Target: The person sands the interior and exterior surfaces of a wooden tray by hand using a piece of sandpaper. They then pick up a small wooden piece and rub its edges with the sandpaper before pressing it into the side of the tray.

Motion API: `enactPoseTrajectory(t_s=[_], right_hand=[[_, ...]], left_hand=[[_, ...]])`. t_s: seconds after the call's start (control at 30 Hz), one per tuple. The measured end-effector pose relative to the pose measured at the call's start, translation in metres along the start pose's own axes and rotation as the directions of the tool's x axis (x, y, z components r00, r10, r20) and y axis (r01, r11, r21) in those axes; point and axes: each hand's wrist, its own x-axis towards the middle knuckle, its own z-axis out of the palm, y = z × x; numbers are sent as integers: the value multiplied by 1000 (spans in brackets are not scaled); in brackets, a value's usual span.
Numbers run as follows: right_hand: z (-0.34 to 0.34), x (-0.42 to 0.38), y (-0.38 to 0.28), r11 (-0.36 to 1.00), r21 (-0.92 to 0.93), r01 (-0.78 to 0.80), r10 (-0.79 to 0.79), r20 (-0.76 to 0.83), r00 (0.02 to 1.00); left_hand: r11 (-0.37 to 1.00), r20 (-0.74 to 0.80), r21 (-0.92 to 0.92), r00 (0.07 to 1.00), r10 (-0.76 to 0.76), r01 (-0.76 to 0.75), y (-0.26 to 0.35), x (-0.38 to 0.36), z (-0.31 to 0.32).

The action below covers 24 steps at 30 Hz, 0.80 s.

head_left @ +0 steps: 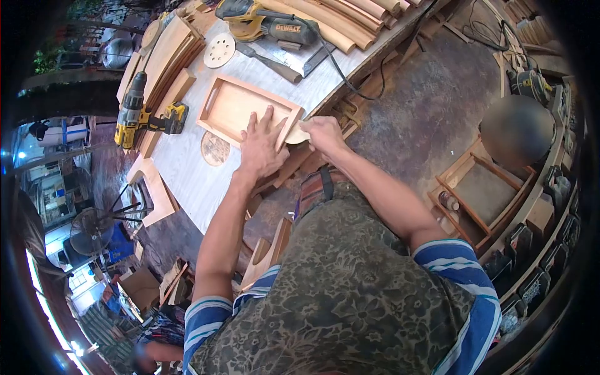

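Note:
A shallow wooden tray [240,114] with a handle slot in its far end wall lies on the worktable. My left hand [261,145] rests over its near side wall, fingers spread and reaching onto the tray floor. At the tray's right end, my right hand [324,135] is closed around a thin pale piece that looks like a sanding disc [296,134]. That piece sits against or very close to the outer face of the end wall; my fingers hide part of it. A brown round disc [215,149] lies beside the tray, and a perforated sanding disc [219,50] lies beyond it.
A yellow cordless drill [147,115] rests by stacked wooden strips [172,59] at the left. Behind the tray are a corded DeWalt power tool [275,26], a chisel-like tool [269,62] and more strips. A black cord [350,84] hangs over the table edge. Another person sits lower left.

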Motion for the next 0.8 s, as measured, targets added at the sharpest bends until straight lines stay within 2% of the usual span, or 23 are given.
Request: enactPoseTrajectory(t_s=[0.03,0.17,0.4,0.47,0.5,0.6,0.73,0.8], right_hand=[[1,2,2,998,41,43,-43,-15,999],[-7,-11,-6,998,-42,51,-52,-12,999],[4,-1,-3,998,-25,62,-63,-47,997],[-3,-16,-11,999,-53,3,-5,-40,999],[-1,-11,-7,1000,18,-14,15,-44,999],[5,2,-4,999,11,44,-44,-38,998],[-1,-16,-12,999,-13,37,-37,4,999],[-1,-19,-22,994,-95,-55,54,-20,998]], left_hand=[[1000,4,-2,1000,5,-5,-1,1,3],[1000,-17,-12,1000,-8,8,-4,3,7],[1000,0,-3,1000,4,-4,-7,5,3],[1000,-2,25,1000,10,-10,-5,3,-2],[999,-7,50,1000,15,-14,-3,3,-3],[1000,-8,10,1000,5,-5,-5,4,-4],[999,-16,-38,1000,-4,3,-12,5,2],[1000,-12,-21,1000,22,-23,-11,6,0]])
